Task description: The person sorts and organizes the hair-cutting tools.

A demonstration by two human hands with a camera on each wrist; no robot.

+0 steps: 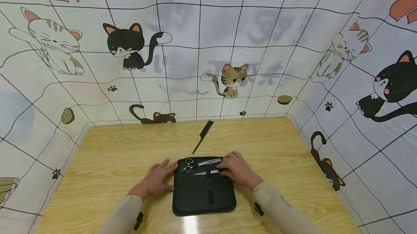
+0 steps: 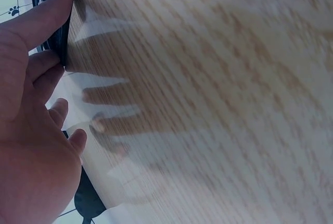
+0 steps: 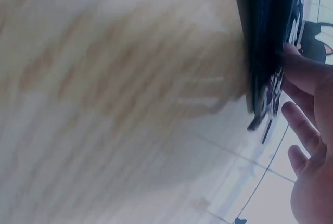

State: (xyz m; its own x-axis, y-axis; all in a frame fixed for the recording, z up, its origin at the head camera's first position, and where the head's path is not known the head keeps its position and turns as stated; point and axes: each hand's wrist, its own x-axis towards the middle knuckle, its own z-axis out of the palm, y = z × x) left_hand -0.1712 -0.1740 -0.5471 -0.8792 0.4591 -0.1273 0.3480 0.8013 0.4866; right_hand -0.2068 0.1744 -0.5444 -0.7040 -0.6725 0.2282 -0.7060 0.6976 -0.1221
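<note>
A black zip case (image 1: 204,196) lies unfolded on the table. In its upper half are two pairs of scissors; the upper pair (image 1: 189,161) has its finger rings to the left, and the lower pair (image 1: 203,173) points its tip left. My left hand (image 1: 157,179) touches the case's left edge with fingers spread and fairly straight. Over the case's right side, my right hand (image 1: 239,169) has thumb and fingers bent at the handle end of the lower scissors, which it covers. The right wrist view shows that hand (image 3: 312,109) against the case edge.
A black tail comb (image 1: 205,130) lies behind the case, its thin tail pointing toward it. The wooden table (image 1: 107,154) ends at a cat-print cloth wall (image 1: 182,96) at the back and sides. A loop strap (image 1: 210,197) crosses the case's lower half.
</note>
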